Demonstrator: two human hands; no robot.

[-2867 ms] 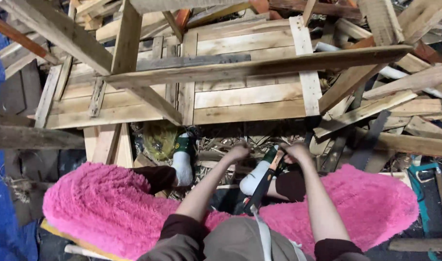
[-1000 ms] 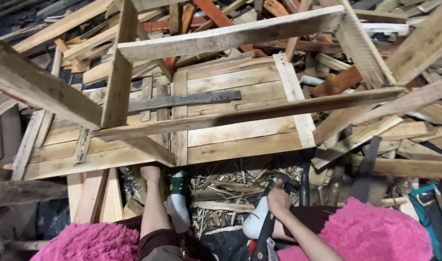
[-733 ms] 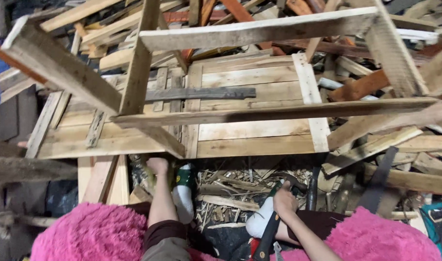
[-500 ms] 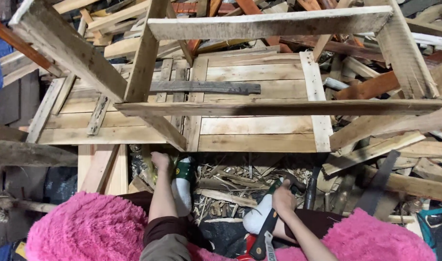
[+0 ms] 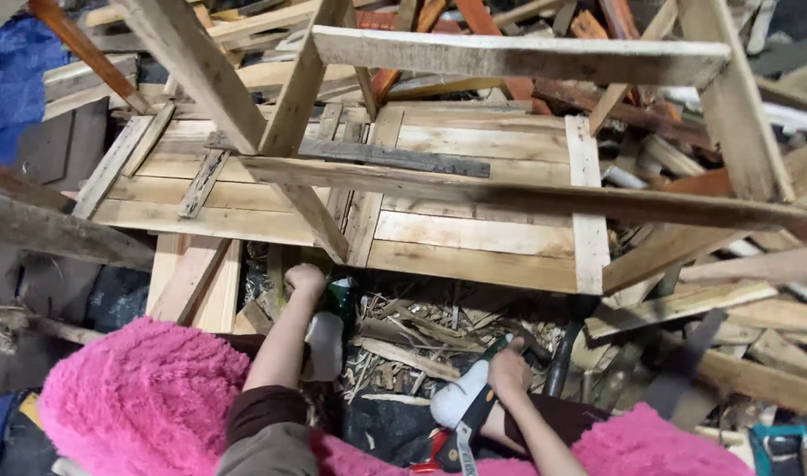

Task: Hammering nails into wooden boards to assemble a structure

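A rough open frame of nailed planks [image 5: 518,55] stands tilted over a flat pallet panel [image 5: 474,238] that lies on a heap of scrap wood. My left hand [image 5: 305,280] is closed around the lower end of one frame plank [image 5: 320,225], just above my left white shoe [image 5: 324,339]. My right hand [image 5: 509,370] is curled into a fist beside my right white shoe [image 5: 461,401], over wood splinters; nothing shows inside it. A black bar [image 5: 558,370] stands just right of that hand. Pink fluffy fabric [image 5: 139,397] covers my legs.
Loose planks and broken boards [image 5: 686,308] are piled on all sides, some orange-red at the back [image 5: 474,13]. A blue sheet [image 5: 15,70] lies at the far left. A red and black tool [image 5: 452,436] hangs near my right knee. Splinters [image 5: 412,330] litter the ground between my feet.
The plank frame has come up and tilted towards me. My left hand went from the middle out to the frame's lower left plank. The right hand has stayed by the right shoe.
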